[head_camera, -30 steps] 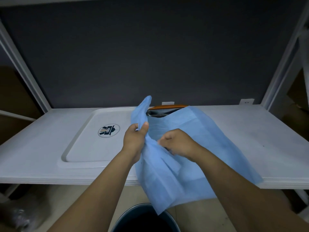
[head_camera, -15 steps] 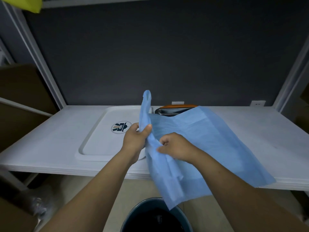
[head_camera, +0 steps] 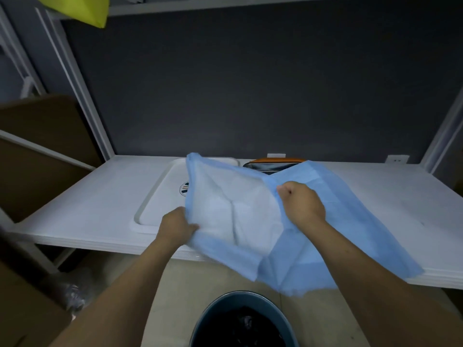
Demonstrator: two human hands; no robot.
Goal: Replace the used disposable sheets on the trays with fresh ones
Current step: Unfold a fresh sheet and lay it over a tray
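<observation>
Sheet [head_camera: 250, 216], blue with a paler inner face, is up in both hands over the front of the white shelf [head_camera: 100, 196]. It is spread partly open, and its right side drapes on the shelf top. From my feed, the left hand [head_camera: 175, 227] grips the lower left edge, fingers curled round the fabric with the thumb on top. The right hand [head_camera: 302, 202] is a closed fist bunched on a fold near the middle of the upper edge. The left half of the sheet covers the right part of the white tray [head_camera: 160, 201], which lies flat on the shelf with a round logo half hidden behind the fabric. The lower edge hangs past the shelf's front lip, above a round dark bin [head_camera: 213, 309] on the floor. Behind the sheet, against the dark back wall, I see an orange-edged metal container [head_camera: 273, 164]. Brown cardboard [head_camera: 45, 146] stands at the left, and a yellow-green item [head_camera: 82, 8] hangs over the top shelf.
</observation>
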